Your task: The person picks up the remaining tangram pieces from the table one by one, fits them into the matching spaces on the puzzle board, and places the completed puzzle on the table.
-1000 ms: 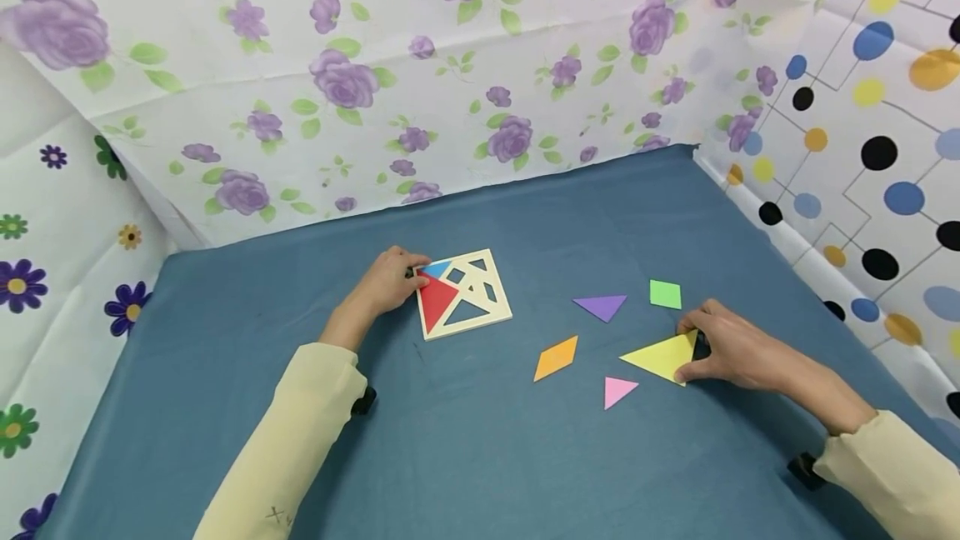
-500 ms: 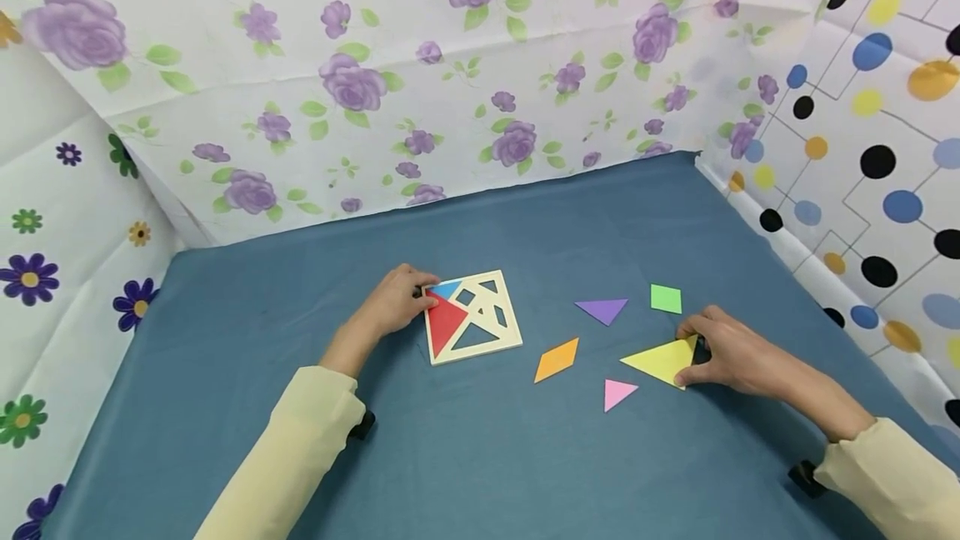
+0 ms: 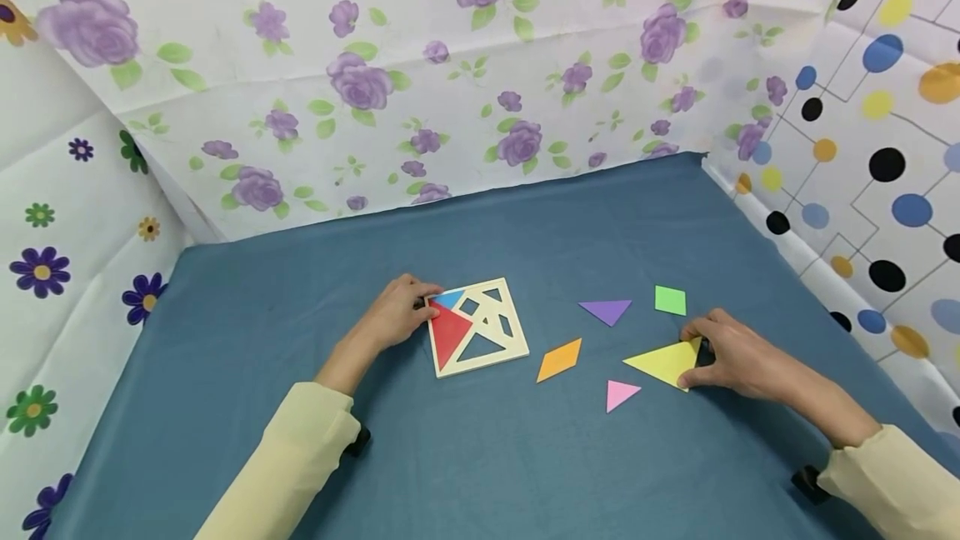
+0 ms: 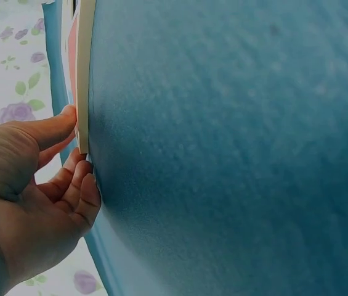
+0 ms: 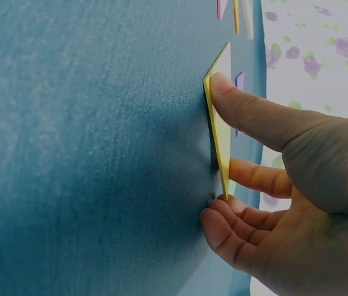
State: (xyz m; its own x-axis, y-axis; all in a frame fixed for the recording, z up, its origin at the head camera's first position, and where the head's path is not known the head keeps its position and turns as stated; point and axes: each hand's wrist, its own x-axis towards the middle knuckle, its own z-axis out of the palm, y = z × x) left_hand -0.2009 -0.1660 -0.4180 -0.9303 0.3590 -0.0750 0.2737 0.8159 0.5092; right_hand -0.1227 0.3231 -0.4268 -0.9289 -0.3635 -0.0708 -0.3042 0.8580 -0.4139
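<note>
My left hand (image 3: pixel 393 311) grips the left corner of a pale wooden tangram board (image 3: pixel 490 352), thumb on top and fingers at the edge in the left wrist view. A red triangle (image 3: pixel 451 333) and a blue triangle (image 3: pixel 449 298) sit in its slots; several other cut-outs show the cloth. Farther right, my right hand (image 3: pixel 731 359) holds a large yellow triangle (image 3: pixel 663 363) by its short side. In the right wrist view, the thumb lies on the yellow piece's face and the curled fingers are at its lower edge. One side of it tilts up off the cloth.
Between board and right hand lie an orange parallelogram (image 3: pixel 559 360), a purple triangle (image 3: pixel 606 312) and a pink triangle (image 3: pixel 621 395). A green square (image 3: pixel 670 301) lies beyond the right hand. Blue cloth (image 3: pixel 480 465) covers the table, with patterned sheets (image 3: pixel 420 90) along its back and sides.
My left hand has drawn the tangram board nearer and slightly to the right. The right hand keeps its hold on the yellow triangle in nearly the same spot.
</note>
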